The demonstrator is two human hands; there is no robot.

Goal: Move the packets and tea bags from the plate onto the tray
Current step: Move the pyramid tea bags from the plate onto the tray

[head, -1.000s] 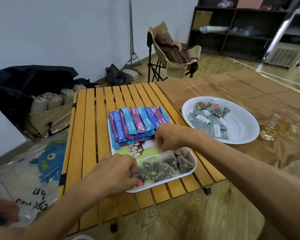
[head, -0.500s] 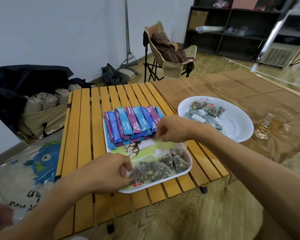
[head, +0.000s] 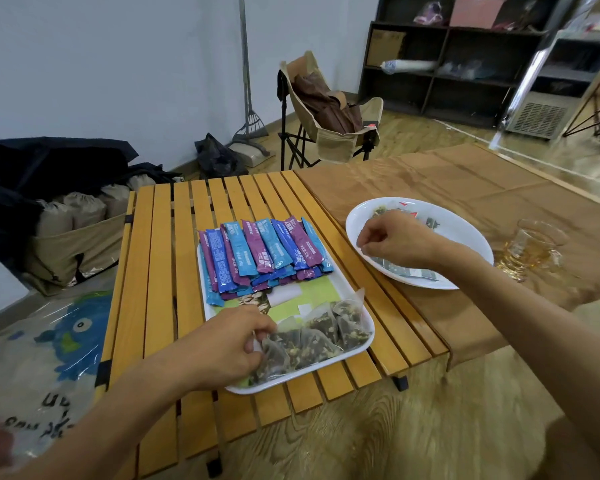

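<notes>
The slatted wooden table (head: 160, 271) carries the work, with a brown cloth (head: 464, 188) spread over its right part, and the two containers sit side by side so that each transfer is a short reach across. The white tray (head: 355, 289) lies on the slats in front of the person, already holding a fanned row of blue and purple stick packets (head: 263, 254) at its far end and a heap of mesh pyramid tea bags (head: 322, 332) at its near end, sorted by kind, which I judge leaves the printed middle free for more. The white plate (head: 464, 233) stands on the cloth to the right, still holding grey flat packets (head: 407, 271) and a few tea bags at its far rim, so the task looks well along but unfinished. The left hand (head: 229, 344) rests at the tray's near left, fingers curled and pinching a tea bag in the heap, likely settling it. The right hand (head: 395, 242) hovers over the plate with fingers bent; whether it holds anything I cannot tell. A glass of amber liquid (head: 534, 247) stands just beside the plate, near that forearm, and could be knocked.
</notes>
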